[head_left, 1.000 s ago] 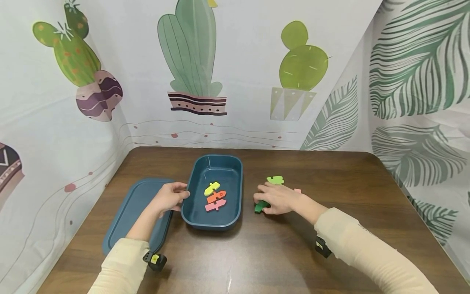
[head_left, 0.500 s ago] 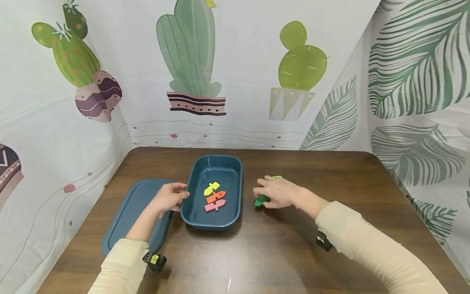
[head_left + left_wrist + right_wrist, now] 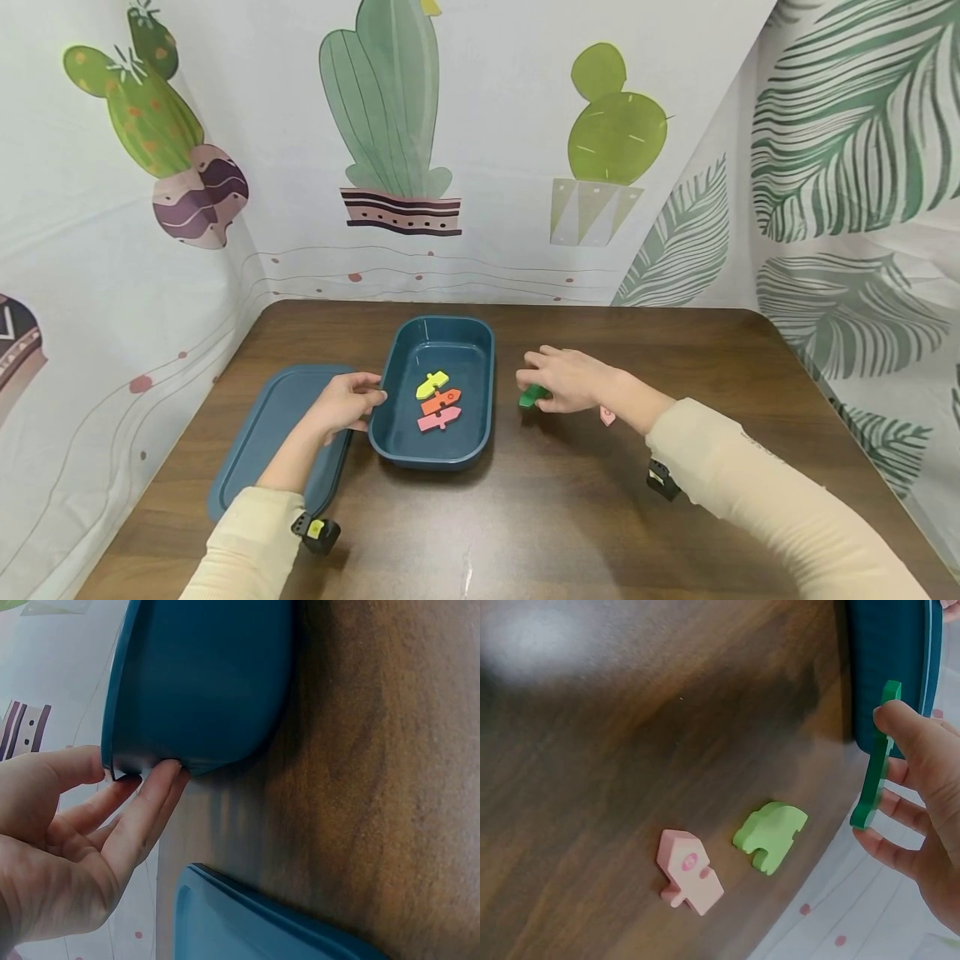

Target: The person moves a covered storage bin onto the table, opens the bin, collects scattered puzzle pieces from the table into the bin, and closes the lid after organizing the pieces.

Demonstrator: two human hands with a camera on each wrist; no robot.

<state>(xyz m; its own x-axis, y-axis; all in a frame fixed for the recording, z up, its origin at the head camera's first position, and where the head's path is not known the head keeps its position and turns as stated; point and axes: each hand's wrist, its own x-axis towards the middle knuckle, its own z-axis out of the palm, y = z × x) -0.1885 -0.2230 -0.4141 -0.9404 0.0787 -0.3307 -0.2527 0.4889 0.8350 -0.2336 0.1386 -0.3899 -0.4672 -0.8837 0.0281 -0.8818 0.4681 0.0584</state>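
My left hand [image 3: 347,406] pinches the left rim of a dark blue rectangular container [image 3: 432,460]. In the left wrist view the thumb is at the rim and the fingers bear on the outer wall. To the container's right, my right hand [image 3: 572,380] holds a dark green puzzle piece [image 3: 873,784] between thumb and fingers, lifted off the table. Inside the container lie a yellow piece [image 3: 432,384], an orange piece [image 3: 441,402] and a pink piece [image 3: 438,419], side by side.
On the table near the right hand lie a light green puzzle piece [image 3: 771,836] and a pale pink one [image 3: 690,871]. A flat blue lid [image 3: 262,442] rests left of the container, partly under the left forearm. Printed cloth hangs behind the table [image 3: 540,525].
My right hand has picked up the dark green piece and moved slightly away from me, raising it. The pale pink piece shows again below the wrist. The left hand and container stay put.
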